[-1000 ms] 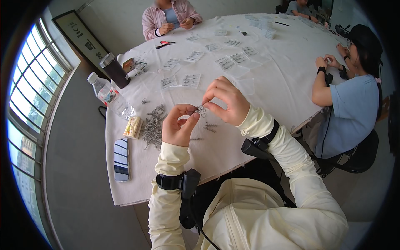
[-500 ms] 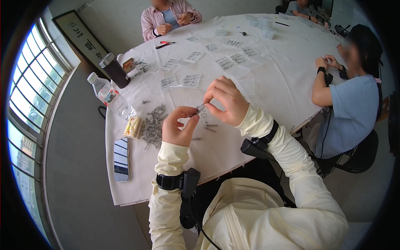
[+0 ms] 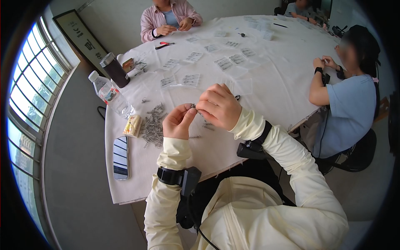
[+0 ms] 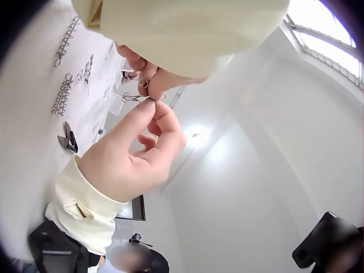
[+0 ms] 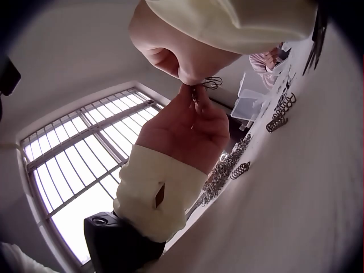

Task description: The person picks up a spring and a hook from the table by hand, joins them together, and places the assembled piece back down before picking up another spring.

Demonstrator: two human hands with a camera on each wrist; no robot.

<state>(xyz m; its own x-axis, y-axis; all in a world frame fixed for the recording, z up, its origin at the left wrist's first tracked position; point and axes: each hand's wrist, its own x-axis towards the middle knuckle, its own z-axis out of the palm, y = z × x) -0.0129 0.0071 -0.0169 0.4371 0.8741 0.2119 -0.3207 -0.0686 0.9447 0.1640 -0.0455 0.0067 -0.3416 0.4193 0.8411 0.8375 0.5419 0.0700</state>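
Note:
Thumb and fingers of the left hand (image 3: 177,121) pinch small wire pieces (image 3: 193,106) above the table. Close against it, the right hand (image 3: 221,107) pinches at the same spot, fingertips meeting the left ones. In the right wrist view, thin wire loops (image 5: 212,83) stick out beside the joined fingertips. The left wrist view shows thin wire prongs (image 4: 132,98) by the fingers. Exactly how the pieces join is hidden by the fingers. Left of the hands lies a heap of coiled wire pieces (image 3: 153,130); a few loose coils (image 3: 207,125) lie under the right hand.
A phone (image 3: 121,158), tissue pack (image 3: 132,126), clear bottle (image 3: 111,95) and dark flask (image 3: 115,71) stand or lie at the left. Filled clear packets (image 3: 191,79) and red-handled pliers (image 3: 165,45) lie farther back. Other people sit around the white-covered table (image 3: 287,79).
The right hand has moved left and closer to the left hand, so the fingertips now meet. A dark looped object shows beside the right hand.

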